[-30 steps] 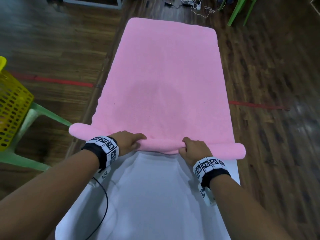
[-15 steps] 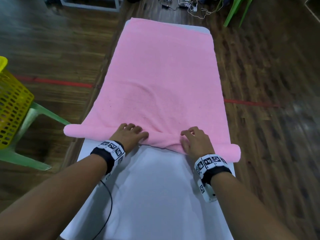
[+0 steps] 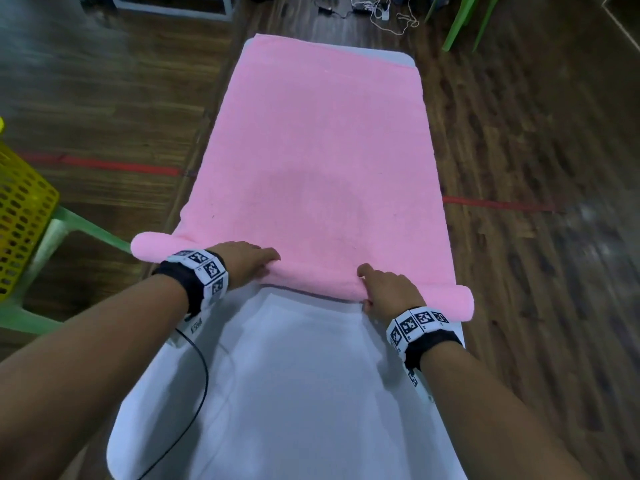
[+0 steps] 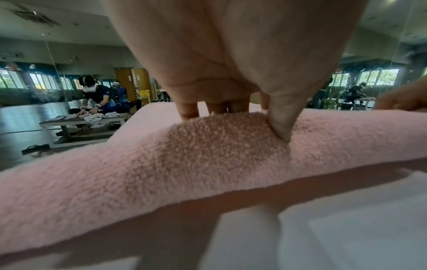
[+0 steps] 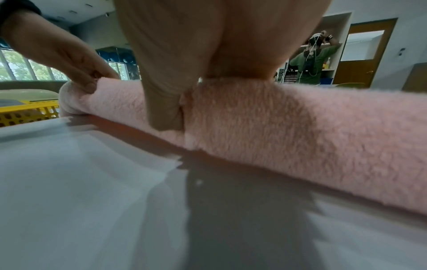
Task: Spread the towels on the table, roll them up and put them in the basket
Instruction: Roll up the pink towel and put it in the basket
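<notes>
Head view: pink towel (image 3: 318, 161) spread along the tabletop (image 3: 294, 393), near end rolled; step in hand, rolling. My left hand (image 3: 247, 263) and right hand (image 3: 388, 289) curl over the roll.

Left wrist: thumb (image 4: 283, 124) pinches pile.

Right wrist: thumb (image 5: 165, 109) tucked under. Next, I judge: push evenly toward the far edge.

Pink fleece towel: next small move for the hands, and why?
Probably push the roll one more turn away along the white table. The pink fleece towel is rolled only at its near edge, most still lies flat, and the left hand and right hand both grip the roll.
</notes>
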